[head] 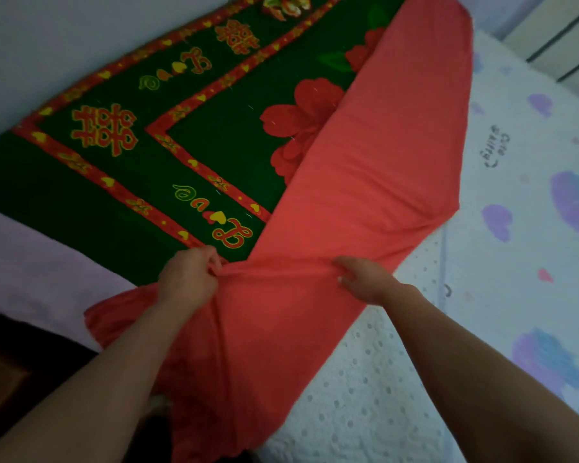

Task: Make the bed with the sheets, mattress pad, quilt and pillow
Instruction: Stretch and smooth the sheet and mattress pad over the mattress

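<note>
The red sheet [365,168] lies across the bed, half on the green quilt [121,182] with red flowers and half on the white mattress pad [355,389] with little holes. Its near end hangs off the edge of the bed.

The left hand [188,279] is closed tight on a bunch of the red sheet. The right hand [365,279] has its fingers curled down into the cloth, holding it too. The cloth between the hands is pulled into folds.

The sheet looks thin, soft and light. It bends and wrinkles easily, so it will not stay flat by itself. I think it is best to hold it at the edge or the corners, with the hands far apart, so it spreads out smooth. It will not break.
</note>
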